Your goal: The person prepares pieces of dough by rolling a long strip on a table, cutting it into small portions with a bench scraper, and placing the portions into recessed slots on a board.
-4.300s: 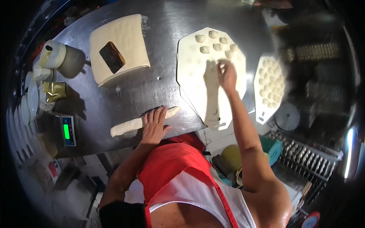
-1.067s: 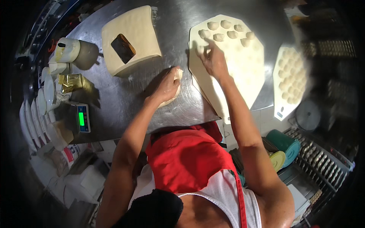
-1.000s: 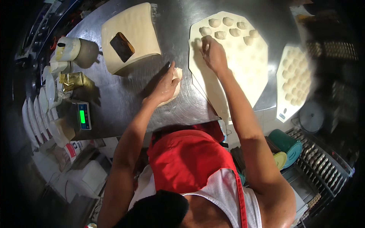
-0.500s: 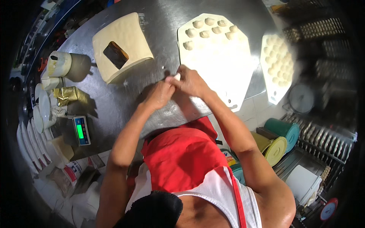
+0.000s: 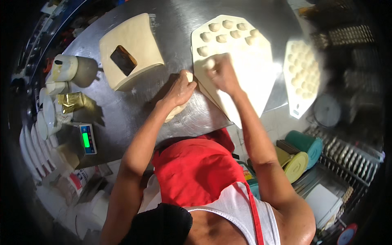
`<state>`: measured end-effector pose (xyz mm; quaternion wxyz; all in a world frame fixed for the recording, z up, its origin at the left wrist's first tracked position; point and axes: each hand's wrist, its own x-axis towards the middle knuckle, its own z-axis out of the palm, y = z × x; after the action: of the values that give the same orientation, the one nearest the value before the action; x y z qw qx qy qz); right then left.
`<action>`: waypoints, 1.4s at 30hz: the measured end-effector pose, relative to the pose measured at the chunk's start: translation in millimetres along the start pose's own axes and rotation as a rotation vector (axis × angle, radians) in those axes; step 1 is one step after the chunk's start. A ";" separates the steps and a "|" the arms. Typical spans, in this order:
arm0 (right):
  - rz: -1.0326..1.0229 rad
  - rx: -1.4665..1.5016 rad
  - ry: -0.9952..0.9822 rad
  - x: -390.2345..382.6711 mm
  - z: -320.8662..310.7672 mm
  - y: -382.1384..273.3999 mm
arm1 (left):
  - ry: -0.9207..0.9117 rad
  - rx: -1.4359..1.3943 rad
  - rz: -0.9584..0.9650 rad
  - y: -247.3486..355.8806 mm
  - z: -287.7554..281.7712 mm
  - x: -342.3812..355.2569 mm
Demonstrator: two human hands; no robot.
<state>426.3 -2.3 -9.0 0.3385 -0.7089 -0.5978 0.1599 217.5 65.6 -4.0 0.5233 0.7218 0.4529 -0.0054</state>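
My left hand [image 5: 179, 90] is closed around a length of pale dough [image 5: 175, 112]. One end pokes out above the fingers and the rest hangs below the wrist, over the metal table. Over the left part of a white eight-sided board [image 5: 253, 61], my right hand [image 5: 224, 75] is closed on a small lump of dough [image 5: 209, 64]; both are slightly blurred. Several dough balls [image 5: 221, 38] sit in rows on the board's far part. To the left lies a large slab of dough [image 5: 141, 32] with a dark rectangular block [image 5: 123, 60] on top.
A second board with dough balls [image 5: 301, 67] is at the right. Along the table's left side stand a white pot [image 5: 64, 68], a gold foil packet [image 5: 71, 102] and a scale with a green display [image 5: 85, 139]. Lidded buckets [image 5: 296, 166] stand at lower right.
My hands were together at the dough. Now my right hand has moved right and away over the board with a lump, while my left hand keeps the length of dough.
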 end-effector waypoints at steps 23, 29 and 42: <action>0.200 0.161 -0.175 -38.7 12.7 -108.4 | 0.011 0.088 0.309 -13.3 -20.6 -59.4; 0.313 0.209 -0.055 -15.7 -15.3 -124.8 | 0.094 0.224 0.167 17.4 -1.3 -32.6; 0.449 0.098 0.027 61.4 -48.0 59.8 | 0.083 0.011 0.146 12.3 2.6 16.3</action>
<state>515.2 39.3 -3.7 0.3363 -0.8088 -0.4122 0.2505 236.5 73.7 -3.8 0.4993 0.7554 0.4201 0.0602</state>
